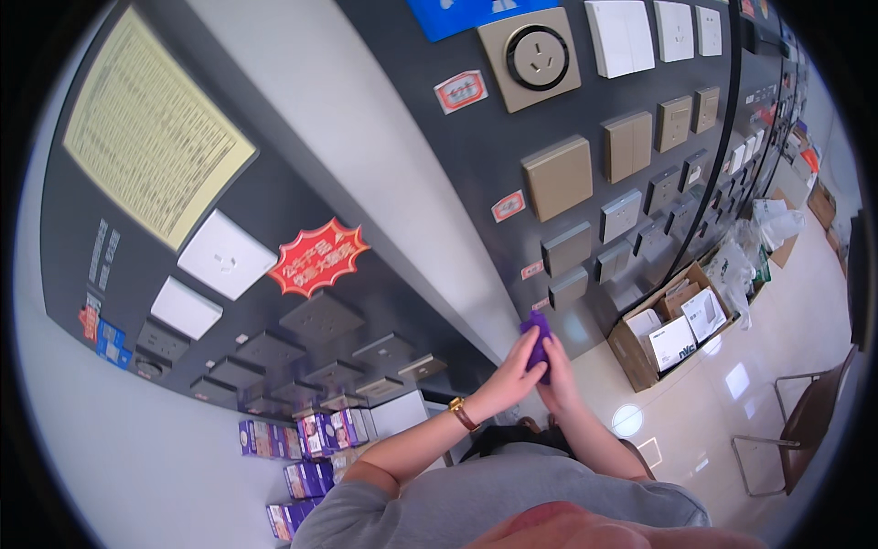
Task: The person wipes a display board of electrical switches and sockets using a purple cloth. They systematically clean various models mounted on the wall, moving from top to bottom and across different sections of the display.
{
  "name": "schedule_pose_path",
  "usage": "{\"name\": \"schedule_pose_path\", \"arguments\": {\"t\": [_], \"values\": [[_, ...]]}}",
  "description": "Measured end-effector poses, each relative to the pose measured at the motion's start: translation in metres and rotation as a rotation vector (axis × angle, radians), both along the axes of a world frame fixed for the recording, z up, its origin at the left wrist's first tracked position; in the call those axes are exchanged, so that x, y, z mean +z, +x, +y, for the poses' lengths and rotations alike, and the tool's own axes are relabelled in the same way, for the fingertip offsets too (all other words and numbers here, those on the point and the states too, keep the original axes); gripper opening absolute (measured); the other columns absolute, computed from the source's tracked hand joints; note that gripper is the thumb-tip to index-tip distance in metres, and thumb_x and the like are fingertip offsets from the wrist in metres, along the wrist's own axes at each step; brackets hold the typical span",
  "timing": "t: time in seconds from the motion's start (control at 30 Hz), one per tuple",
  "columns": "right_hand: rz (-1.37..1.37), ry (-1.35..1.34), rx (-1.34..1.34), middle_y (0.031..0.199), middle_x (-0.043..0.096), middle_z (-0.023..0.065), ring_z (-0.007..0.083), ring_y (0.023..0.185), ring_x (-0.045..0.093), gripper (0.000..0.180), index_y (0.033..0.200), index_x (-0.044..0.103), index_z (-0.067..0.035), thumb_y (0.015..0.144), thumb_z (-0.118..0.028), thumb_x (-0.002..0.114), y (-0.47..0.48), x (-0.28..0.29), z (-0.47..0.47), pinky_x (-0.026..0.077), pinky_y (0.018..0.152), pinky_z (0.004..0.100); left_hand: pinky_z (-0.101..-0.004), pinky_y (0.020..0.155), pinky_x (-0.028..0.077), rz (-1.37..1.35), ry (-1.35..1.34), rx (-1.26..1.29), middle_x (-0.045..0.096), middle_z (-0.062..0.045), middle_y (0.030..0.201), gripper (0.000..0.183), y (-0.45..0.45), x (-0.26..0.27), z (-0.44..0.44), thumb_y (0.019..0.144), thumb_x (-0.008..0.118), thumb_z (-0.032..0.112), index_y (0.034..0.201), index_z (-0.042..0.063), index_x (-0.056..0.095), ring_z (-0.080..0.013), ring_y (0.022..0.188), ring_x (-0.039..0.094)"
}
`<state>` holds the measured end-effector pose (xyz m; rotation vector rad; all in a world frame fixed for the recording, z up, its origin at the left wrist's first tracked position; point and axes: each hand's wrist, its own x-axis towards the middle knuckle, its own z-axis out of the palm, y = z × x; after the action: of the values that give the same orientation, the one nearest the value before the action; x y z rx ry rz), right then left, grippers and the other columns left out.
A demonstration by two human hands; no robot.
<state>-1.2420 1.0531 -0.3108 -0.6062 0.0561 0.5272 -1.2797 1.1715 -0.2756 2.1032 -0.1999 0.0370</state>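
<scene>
Both hands meet in front of my body around a small purple thing (536, 346), a folded cloth or a soft packet; the picture does not settle which. My left hand (516, 374), with a gold watch on a brown strap (462, 412) at the wrist, grips its left side. On the other side my right hand (559, 377) wraps around it, fingers pointing up. The purple top edge sticks out past the fingertips, while its middle is partly covered. Just beyond stands a dark display board (480, 226) carrying wall switches and sockets, including a grey switch plate (568, 288).
At left, another dark panel bears sockets, a yellow printed sheet (161, 130) and a red starburst sign (319, 257). Purple boxes (309, 479) are stacked below. An open carton (631, 357) of boxed goods sits on the tiled floor, with a brown chair (809, 429) at right.
</scene>
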Motion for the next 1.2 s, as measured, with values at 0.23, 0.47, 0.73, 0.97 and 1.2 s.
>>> {"name": "schedule_pose_path", "arguments": {"t": [0.23,0.47,0.73,0.97,1.2], "values": [[-0.341,-0.186,-0.514,0.131,0.052,0.0096,0.0183,0.115,0.054,0.042,0.139,0.044,-0.002,0.099,-0.014,0.051,0.088,0.071,-0.059,0.041,0.100,0.0306,-0.0478,0.114,0.027,-0.710,0.356,0.082,0.039,-0.017,0.149,0.055,0.056,0.127,0.001,0.088,0.058,0.001,0.140,0.000,0.042,-0.0379,0.141,0.031],[-1.160,-0.677,-1.017,0.139,0.046,0.0120,0.0211,0.123,0.048,0.041,0.133,0.051,-0.004,0.092,-0.001,0.054,0.136,0.225,-0.040,0.038,0.103,0.0309,-0.0497,0.116,0.018,-0.972,0.542,0.367,0.035,-0.017,0.152,0.055,0.107,0.148,0.003,0.090,0.056,0.008,0.143,0.005,0.042,-0.0364,0.143,0.027],[-1.562,-0.684,-1.331,0.135,0.053,0.0156,0.0324,0.128,0.047,0.041,0.130,0.056,-0.003,0.089,0.002,0.056,0.183,0.308,0.010,0.034,0.108,0.0391,-0.0433,0.112,0.023,-1.097,0.956,0.588,0.044,-0.008,0.149,0.054,0.146,0.128,0.005,0.092,0.055,0.029,0.141,0.009,0.048,-0.0262,0.137,0.040],[-1.777,-0.897,-1.340,0.135,0.053,0.0161,0.0355,0.127,0.048,0.048,0.123,0.062,-0.002,0.077,0.011,0.054,0.175,0.269,0.012,0.037,0.107,0.0451,-0.0429,0.116,0.017,-1.141,1.073,0.681,0.050,-0.006,0.144,0.050,0.145,0.125,0.006,0.090,0.055,0.034,0.134,0.009,0.056,-0.0239,0.134,0.044],[-1.724,-0.773,-1.441,0.136,0.052,0.0172,0.0361,0.127,0.047,0.048,0.129,0.056,-0.002,0.082,0.006,0.056,0.197,0.308,0.005,0.035,0.107,0.0439,-0.0457,0.115,0.019,-1.115,1.082,0.709,0.050,-0.007,0.144,0.050,0.149,0.120,0.004,0.089,0.057,0.031,0.134,0.008,0.056,-0.0264,0.134,0.043]]}}
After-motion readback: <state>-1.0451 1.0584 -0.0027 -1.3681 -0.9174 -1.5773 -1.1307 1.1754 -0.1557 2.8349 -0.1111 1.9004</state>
